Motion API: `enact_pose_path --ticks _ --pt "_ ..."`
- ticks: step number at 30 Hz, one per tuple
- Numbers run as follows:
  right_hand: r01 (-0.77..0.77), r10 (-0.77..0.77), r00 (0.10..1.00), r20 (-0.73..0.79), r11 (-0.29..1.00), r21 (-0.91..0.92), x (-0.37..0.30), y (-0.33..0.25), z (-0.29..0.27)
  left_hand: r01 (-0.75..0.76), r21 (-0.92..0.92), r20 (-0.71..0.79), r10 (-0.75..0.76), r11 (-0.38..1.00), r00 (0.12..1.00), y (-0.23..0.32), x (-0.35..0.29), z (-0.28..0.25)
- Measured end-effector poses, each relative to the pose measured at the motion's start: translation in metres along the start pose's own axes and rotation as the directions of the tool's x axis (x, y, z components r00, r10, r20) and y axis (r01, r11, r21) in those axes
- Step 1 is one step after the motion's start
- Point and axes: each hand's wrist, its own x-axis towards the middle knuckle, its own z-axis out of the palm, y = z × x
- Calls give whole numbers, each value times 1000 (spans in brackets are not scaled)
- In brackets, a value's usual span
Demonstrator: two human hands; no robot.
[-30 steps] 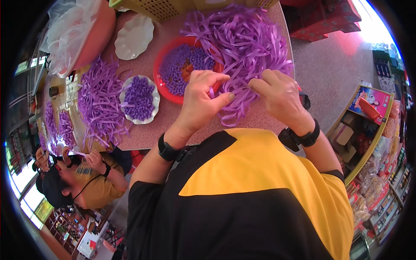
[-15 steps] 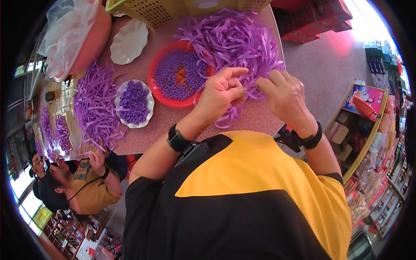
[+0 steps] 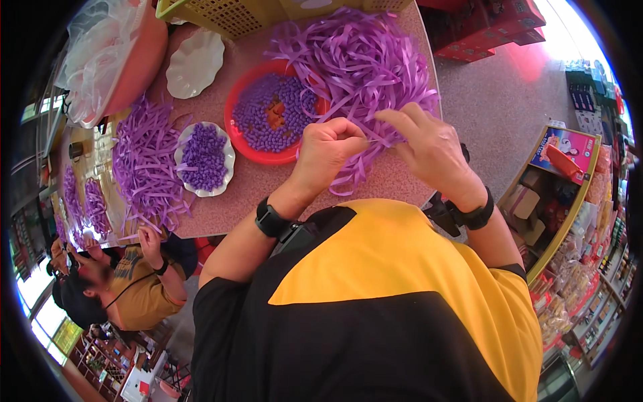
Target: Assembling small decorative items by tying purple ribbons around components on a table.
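My left hand (image 3: pixel 327 153) is closed in a pinch, thumb against index finger, on a thin pale strand that shows faintly at its fingertips; what else it holds, if anything, is too small to tell. Just to the right, my right hand (image 3: pixel 432 151) has its fingers stretched toward the left one, apart from it. Behind both hands lies a big heap of purple ribbons (image 3: pixel 375 67). Left of my left hand, a red round tray (image 3: pixel 236 144) holds many small purple beads (image 3: pixel 264 137), with an orange-red patch of its bottom bare in the middle.
A white scalloped dish (image 3: pixel 230 164) holds more beads; another white dish (image 3: pixel 194 63) lies behind it. Farther left are a second ribbon heap (image 3: pixel 144 161) and a pink basin (image 3: pixel 144 60) with plastic bags. A yellow basket (image 3: pixel 248 20) stands at the back. Another person (image 3: pixel 144 281) works at left.
My right hand has uncurled from a pinch, its fingers now reaching leftward. My left hand has shifted slightly left and down, its index finger drawn in from pointing to pinching.
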Motion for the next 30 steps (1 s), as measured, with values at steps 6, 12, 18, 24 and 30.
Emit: enact_pose_path --ticks 6,12,18,24,30 --pt "61 -55 997 47 987 -146 -2 19 2 97 -139 -44 -104 986 994 -1 -6 -9" --pt "247 -238 969 73 949 -194 10 3 15 93 -101 -33 -97 991 995 -8 -9 -10" --pt "94 -97 993 64 995 40 7 -1 21 238 -242 -1 -246 941 969 5 -14 -16" --pt "67 -71 995 68 996 62 8 -5 16 363 -197 142 -339 911 930 3 -9 -20" --pt "56 -72 993 96 985 161 7 -6 15 422 -375 221 -363 825 905 -4 -7 -31"
